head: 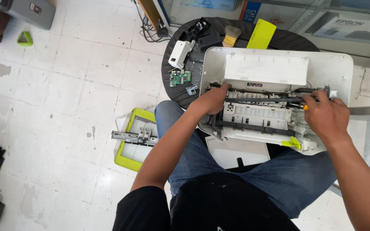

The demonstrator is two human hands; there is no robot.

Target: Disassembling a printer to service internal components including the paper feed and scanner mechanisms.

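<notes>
Two hands | left hand [213, 100] fingers curled on printer [275, 98] rod [258, 99] | right hand [325, 116] clenched around screwdriver [305, 107]

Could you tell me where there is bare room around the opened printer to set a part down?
The white tiled floor left of the round stool is bare. The stool top is crowded with a circuit board, brush and small parts beside the printer.

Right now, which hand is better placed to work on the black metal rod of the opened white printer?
Right. The right hand already holds an orange-tipped tool at the black metal rod; the left hand only steadies the opened white printer.
</notes>
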